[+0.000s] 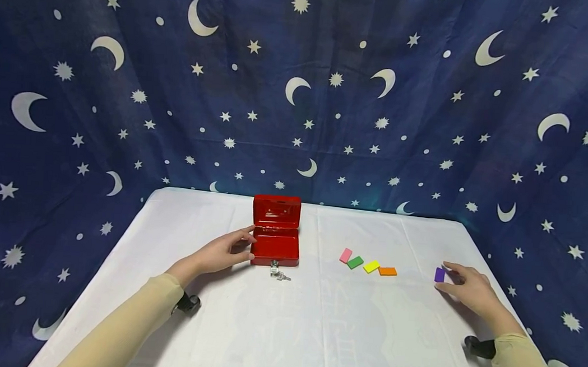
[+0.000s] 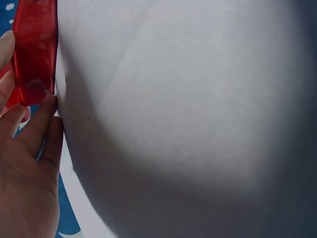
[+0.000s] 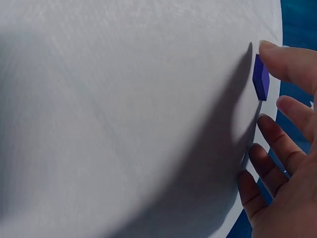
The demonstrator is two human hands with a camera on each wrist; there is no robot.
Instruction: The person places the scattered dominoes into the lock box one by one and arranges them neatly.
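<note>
A red metal box [image 1: 275, 255] stands with its lid [image 1: 276, 211] raised, a latch [image 1: 275, 267] at its front. My left hand [image 1: 226, 250] rests against the box's left side, fingers spread and lightly bent; the left wrist view shows the fingertips [image 2: 48, 103] right at its wall. At the right, a purple block [image 1: 439, 275] lies on the table. Around it my right hand [image 1: 469, 288] spreads loosely, thumb on the near side and a fingertip on the far side. In the right wrist view, the thumb overlaps one end of the purple block [image 3: 261, 79], the other fingers apart from it.
Between box and right hand lie a pink block [image 1: 346, 256], a green block [image 1: 355, 262], a yellow block [image 1: 371, 266] and an orange block [image 1: 387, 272]. Small keys [image 1: 281, 276] hang at the latch. A white cloth covers the table [image 1: 244, 332]; a blue curtain [image 1: 328, 124] stands behind.
</note>
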